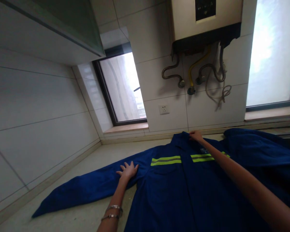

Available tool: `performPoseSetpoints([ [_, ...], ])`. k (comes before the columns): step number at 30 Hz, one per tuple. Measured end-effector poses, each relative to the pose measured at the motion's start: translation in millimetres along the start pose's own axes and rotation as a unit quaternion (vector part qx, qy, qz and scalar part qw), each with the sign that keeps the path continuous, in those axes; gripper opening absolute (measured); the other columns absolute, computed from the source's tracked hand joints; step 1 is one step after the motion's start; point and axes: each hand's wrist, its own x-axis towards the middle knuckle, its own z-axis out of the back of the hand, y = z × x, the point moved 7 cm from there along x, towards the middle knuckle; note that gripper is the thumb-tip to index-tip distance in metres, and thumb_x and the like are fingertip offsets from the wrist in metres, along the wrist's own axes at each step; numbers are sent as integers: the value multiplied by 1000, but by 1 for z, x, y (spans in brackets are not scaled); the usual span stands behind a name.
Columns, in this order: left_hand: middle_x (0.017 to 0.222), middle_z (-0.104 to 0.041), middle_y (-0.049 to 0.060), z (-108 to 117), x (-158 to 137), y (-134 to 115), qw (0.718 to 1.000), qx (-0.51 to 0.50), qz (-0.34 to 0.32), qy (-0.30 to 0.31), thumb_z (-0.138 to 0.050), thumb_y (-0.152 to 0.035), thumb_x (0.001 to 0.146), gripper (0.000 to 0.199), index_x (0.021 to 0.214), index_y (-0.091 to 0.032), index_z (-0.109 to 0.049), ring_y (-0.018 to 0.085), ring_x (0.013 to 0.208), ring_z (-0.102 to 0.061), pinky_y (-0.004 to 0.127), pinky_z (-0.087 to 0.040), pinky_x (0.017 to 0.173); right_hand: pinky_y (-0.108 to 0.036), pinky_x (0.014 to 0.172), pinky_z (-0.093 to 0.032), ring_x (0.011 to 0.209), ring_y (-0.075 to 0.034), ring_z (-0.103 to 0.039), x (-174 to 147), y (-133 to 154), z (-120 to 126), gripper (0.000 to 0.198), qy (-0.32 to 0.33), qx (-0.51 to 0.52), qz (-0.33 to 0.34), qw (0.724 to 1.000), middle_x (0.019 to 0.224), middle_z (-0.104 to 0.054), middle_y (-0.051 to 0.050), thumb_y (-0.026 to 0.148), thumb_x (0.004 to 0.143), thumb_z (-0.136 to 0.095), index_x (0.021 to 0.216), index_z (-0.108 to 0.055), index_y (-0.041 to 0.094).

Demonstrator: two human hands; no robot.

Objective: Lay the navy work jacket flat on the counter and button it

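A dark blue work jacket [166, 190] with yellow-green reflective strips across the chest lies spread, front side up, over a pale countertop [87, 211]. One sleeve stretches out to the left; the other side lies bunched at the right. My left hand [128, 170] rests flat on the left sleeve near the shoulder, fingers spread, with bracelets on the wrist. At the collar, my right hand [195, 136] has its fingers closed on the collar's right edge. My right forearm crosses over the chest strip and hides part of it.
A water heater [206, 19] hangs on the tiled wall with pipes and a looped cord [224, 93] beneath. A wall socket [163, 109] sits below left of it. Windows [123, 87] flank it. A cabinet [50, 25] overhangs the upper left. A dark recess lies at the right edge.
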Motion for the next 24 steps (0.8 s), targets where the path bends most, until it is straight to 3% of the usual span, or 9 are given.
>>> performPoseSetpoints([
  [3, 139, -35, 26, 20, -5, -24, 995, -30, -71, -67, -39, -47, 84, 54, 123, -11, -52, 45, 128, -30, 64, -25, 95, -17, 58, -49, 70, -14, -66, -17, 4, 12, 16, 18, 43, 35, 998, 74, -68, -6, 13, 79, -58, 94, -62, 9],
  [7, 111, -61, 21, 45, -32, -94, 950, -209, -215, -88, -48, -49, 82, 57, 119, -5, -53, 28, 107, -56, 35, -40, 91, -19, 61, -52, 73, -15, -67, -59, -1, 26, 15, 58, 93, 83, 991, 76, -68, -5, 16, 76, -60, 90, -63, 12],
  [11, 83, -69, 11, 30, -72, -180, 904, -303, -302, 7, -60, -58, 71, 67, 116, -9, -55, 23, 75, -64, 28, -46, 67, -24, 65, -54, 76, -17, -66, -94, -17, 24, 19, 79, 125, 108, 983, 76, -68, -5, 25, 68, -66, 83, -65, 12],
  [14, 78, -68, 9, 14, -91, -225, 898, -298, -323, -9, -66, -51, 68, 53, 103, -11, -62, 21, 73, -63, 25, -43, 63, -27, 64, -53, 72, -18, -66, -107, -33, 16, 23, 68, 140, 115, 981, 75, -68, -4, 30, 63, -67, 80, -65, 14],
  [18, 73, -67, 8, 12, -89, -239, 900, -342, -257, -88, -60, -24, 75, 14, 76, -12, -67, 18, 73, -62, 25, -40, 67, -30, 65, -51, 68, -17, -63, -115, -50, 10, 25, 43, 142, 133, 980, 72, -66, -2, 35, 64, -64, 80, -65, 16],
  [21, 71, -67, 7, 18, -85, -241, 883, -385, -251, -96, -54, -12, 73, 14, 69, -13, -68, 17, 72, -62, 25, -41, 70, -32, 69, -50, 71, -18, -61, -122, -49, 10, 26, 28, 132, 152, 979, 74, -63, -2, 36, 65, -62, 83, -62, 16],
  [24, 74, -69, 7, 22, -83, -239, 859, -441, -243, -94, -55, -11, 71, 16, 74, -13, -71, 19, 74, -63, 27, -43, 73, -34, 78, -47, 82, -19, -57, -136, -30, 12, 36, -28, 70, 221, 972, 90, -57, -3, 37, 62, -68, 89, -55, 18],
])
